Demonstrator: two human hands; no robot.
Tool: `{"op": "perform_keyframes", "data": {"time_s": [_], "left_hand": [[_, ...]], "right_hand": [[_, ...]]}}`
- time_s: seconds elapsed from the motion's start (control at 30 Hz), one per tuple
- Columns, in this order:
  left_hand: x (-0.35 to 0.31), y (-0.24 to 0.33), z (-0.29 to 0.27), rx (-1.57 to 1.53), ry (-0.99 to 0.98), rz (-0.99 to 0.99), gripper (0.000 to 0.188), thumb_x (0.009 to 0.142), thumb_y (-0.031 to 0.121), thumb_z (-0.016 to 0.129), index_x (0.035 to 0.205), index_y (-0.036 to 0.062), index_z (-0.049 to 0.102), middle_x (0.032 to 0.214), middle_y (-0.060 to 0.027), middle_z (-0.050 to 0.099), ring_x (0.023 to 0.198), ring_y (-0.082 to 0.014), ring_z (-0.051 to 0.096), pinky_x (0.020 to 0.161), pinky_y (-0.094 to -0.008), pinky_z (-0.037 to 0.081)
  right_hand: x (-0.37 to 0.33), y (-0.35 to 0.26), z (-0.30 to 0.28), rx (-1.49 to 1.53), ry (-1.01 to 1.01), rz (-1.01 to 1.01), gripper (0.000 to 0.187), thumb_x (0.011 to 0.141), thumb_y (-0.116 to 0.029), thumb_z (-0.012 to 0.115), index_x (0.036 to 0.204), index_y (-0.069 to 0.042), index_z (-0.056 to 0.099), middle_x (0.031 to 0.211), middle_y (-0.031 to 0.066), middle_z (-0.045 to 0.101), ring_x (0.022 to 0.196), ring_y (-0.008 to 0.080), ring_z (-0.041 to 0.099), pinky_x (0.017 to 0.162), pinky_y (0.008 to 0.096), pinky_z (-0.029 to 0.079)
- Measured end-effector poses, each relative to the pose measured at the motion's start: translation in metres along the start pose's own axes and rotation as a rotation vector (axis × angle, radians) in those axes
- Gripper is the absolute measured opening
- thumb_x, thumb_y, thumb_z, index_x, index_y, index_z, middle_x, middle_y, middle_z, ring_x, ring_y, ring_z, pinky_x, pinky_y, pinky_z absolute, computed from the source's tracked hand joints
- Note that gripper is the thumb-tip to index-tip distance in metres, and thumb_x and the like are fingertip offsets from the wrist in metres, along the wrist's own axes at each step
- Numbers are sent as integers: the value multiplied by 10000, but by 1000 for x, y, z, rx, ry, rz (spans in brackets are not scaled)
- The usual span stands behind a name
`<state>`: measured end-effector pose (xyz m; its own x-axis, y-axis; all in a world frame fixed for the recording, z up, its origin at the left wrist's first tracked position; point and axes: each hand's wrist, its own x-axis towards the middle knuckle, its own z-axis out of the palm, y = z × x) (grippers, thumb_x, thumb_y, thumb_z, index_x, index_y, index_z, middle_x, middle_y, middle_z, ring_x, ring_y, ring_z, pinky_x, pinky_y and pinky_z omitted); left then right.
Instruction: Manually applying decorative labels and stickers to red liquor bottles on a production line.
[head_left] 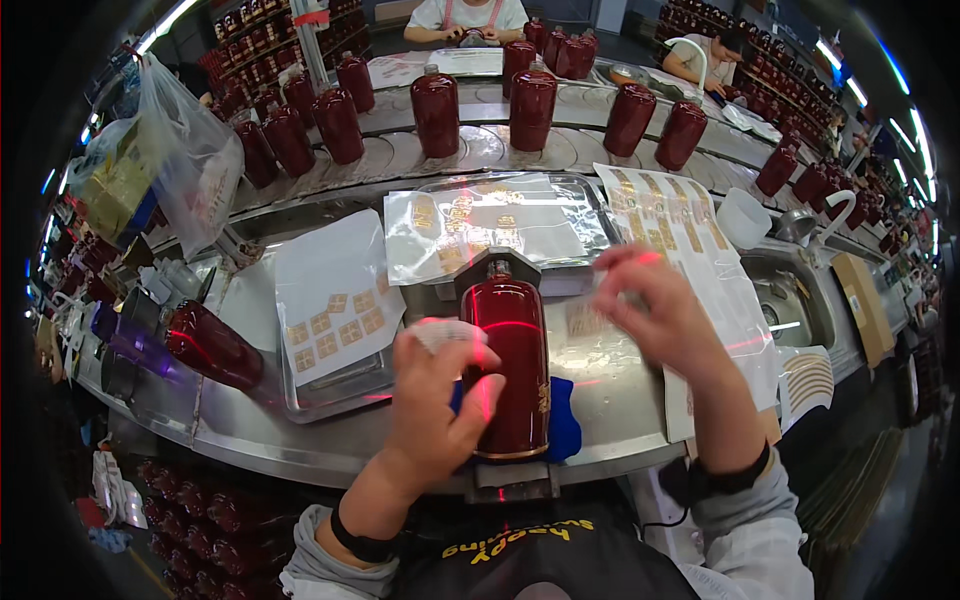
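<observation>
A dark red glass bottle lies in front of me with its neck pointing away, in a dark holder with a blue pad under it. My left hand is curled at the bottle's left side, thumb and forefinger against or close to the glass. A whitish wad, perhaps cloth or paper, shows at its fingers. To the right of the bottle, my right hand is raised and somewhat blurred, its fingertips pinched. Below them hangs a small see-through piece of film. Red laser lines cross the bottle and my left hand.
Sheets of gold stickers lie left, behind and right. Another red bottle leans at the left. Beyond, several bottles stand on a conveyor. A sink is at the right. Co-workers sit across.
</observation>
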<state>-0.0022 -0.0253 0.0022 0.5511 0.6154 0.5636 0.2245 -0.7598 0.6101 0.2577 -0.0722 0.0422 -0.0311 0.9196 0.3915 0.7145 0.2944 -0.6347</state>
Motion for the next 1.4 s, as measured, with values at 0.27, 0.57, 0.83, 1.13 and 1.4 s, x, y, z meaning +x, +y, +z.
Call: {"op": "perform_keyframes", "data": {"time_s": [0.27, 0.57, 0.83, 1.13, 1.4], "left_hand": [[-44, -36, 17, -210, 58, -285, 681, 894, 463, 632, 1354, -8, 457, 1240, -206, 565, 1122, -362, 499, 1027, -421, 325], [-40, -52, 18, -605, -93, -405, 786, 954, 486, 519, 1473, -48, 270, 1422, -231, 439, 1333, -316, 412, 1133, -433, 215], [-65, -39, 12, -182, -330, -161, 1116, 727, 422, 769, 1497, -74, 133, 1415, -285, 401, 1330, -457, 351, 1130, -580, 133], [-52, -34, 3, -206, -213, -126, 1024, 771, 353, 748, 1499, -53, 154, 1466, -278, 333, 1351, -411, 328, 1139, -507, 180], [2, -35, 37, -687, 67, -446, 773, 887, 156, 661, 1456, -94, 203, 1355, -239, 473, 1209, -261, 516, 1024, -361, 408]], "right_hand": [[116, 152, 63, -636, -39, 213, 153, 812, -255, 683, 900, -133, 713, 1114, 115, 579, 1063, 353, 546, 857, 433, 512], [69, 32, 24, -61, 29, -19, 94, 835, -125, 669, 856, -36, 647, 1016, 147, 585, 990, 315, 568, 814, 389, 476], [3, -34, 56, 163, -22, 13, 100, 845, -87, 686, 886, -33, 612, 1126, 145, 521, 1019, 269, 550, 870, 349, 453], [-6, -18, 78, 177, 126, 67, 98, 860, -119, 676, 872, -45, 613, 1099, 111, 507, 930, 194, 526, 728, 286, 432], [-7, -15, 90, 157, 242, 38, 118, 812, -109, 702, 850, -54, 604, 1081, 115, 515, 903, 198, 541, 674, 292, 443]]}}
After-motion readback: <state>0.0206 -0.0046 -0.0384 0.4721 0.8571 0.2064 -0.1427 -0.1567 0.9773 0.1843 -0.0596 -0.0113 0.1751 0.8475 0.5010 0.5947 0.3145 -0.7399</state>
